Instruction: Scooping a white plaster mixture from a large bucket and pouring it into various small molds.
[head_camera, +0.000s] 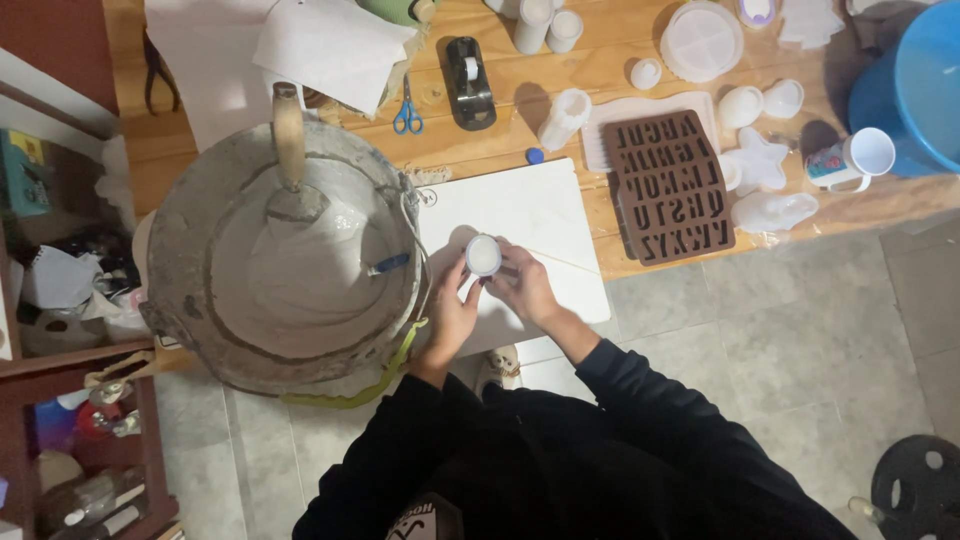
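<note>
White plaster fills the small round mould (483, 255), which we hold above the white board (545, 205), beside the plaster basin (200, 300). Left hand (452, 315) and right hand (525, 285) clamp fingertips on its rim; we judge that keeping it level avoids spills.

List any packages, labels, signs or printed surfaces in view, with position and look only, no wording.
Brown letter mould: on the wooden table, right of the white board; rectangular, with raised letter shapes.
Mug: far right beside the blue bucket; white, with a colourful printed picture.
No screens or signs visible.
</note>
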